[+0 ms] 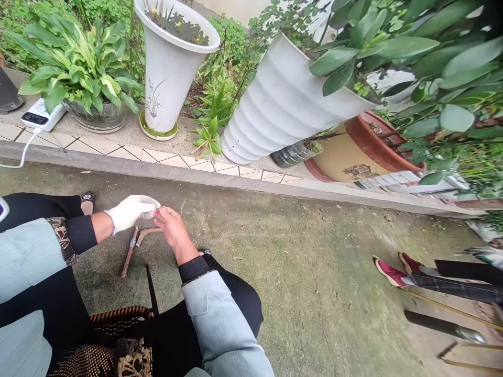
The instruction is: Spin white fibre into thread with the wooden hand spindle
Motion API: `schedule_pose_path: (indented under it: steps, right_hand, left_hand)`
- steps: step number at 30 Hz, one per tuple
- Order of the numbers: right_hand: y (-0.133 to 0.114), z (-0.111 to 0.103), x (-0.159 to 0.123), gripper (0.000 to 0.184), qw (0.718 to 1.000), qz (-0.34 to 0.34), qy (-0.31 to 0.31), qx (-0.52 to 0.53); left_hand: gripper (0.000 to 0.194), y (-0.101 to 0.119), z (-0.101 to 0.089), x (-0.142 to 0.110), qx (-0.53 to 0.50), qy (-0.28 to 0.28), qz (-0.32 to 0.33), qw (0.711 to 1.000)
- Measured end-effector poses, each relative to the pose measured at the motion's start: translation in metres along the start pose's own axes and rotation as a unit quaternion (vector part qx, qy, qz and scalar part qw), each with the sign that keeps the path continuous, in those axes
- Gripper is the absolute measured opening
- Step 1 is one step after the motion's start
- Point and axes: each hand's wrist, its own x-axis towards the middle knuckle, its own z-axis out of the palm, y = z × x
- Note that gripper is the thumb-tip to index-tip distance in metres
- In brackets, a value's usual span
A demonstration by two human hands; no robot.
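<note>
Pale blue jacket sleeves (pixel 226 319) and black trousers (pixel 239 301) are seen closest to the camera, on the near side of the white flared pot (pixel 168 78), taken here as landmark. Left hand (pixel 128 212) is covered by a white glove; right hand (pixel 173 226) is bare. Both are held out on the pot's near side, fingers bent, fingertips brought together. Whether something small is pinched there cannot be told, the tips being overlapped; neither hand is clenched into a fist. Nearest to them, also on the pot's near side, a straight brown stick (pixel 128 256) and a bent brown piece (pixel 147 231) are noted on the ground (pixel 298 272), close together; whether they are joined cannot be made out. The pot is set in a saucer (pixel 158 134) on a tiled ledge (pixel 168 157). Left of it, a leafy plant (pixel 84 65) is held in a clear bowl (pixel 100 118); farther left, a white device (pixel 43 114) is found with a cable (pixel 25 152) plugged in. Right of the pot, a ribbed white planter (pixel 271 99) is placed, then a red-rimmed pot (pixel 353 152). Far right of the landmark, another person's red shoes (pixel 389 271) are seen.
</note>
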Motion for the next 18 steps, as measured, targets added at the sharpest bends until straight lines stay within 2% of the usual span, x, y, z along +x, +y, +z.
schedule_pose_path:
  steps: [3,7,13,18]
  right_hand:
    - [0.005,0.001,-0.002,0.026,0.998,0.029,0.001,0.055]
    - [0.010,0.002,-0.001,0.028,0.996,0.050,-0.013,0.071]
    - [0.010,0.003,-0.002,0.027,0.997,0.047,-0.015,0.066]
    - [0.008,0.002,-0.003,0.030,0.993,0.028,-0.037,0.110]
  left_hand:
    - [0.032,0.001,-0.001,0.000,0.046,-0.005,0.007,0.999]
    - [0.029,0.004,-0.001,0.000,0.146,-0.003,0.046,0.988]
    - [0.034,0.011,0.000,-0.003,0.307,0.004,0.095,0.947]
    - [0.035,0.015,-0.001,-0.003,0.359,-0.034,0.111,0.926]
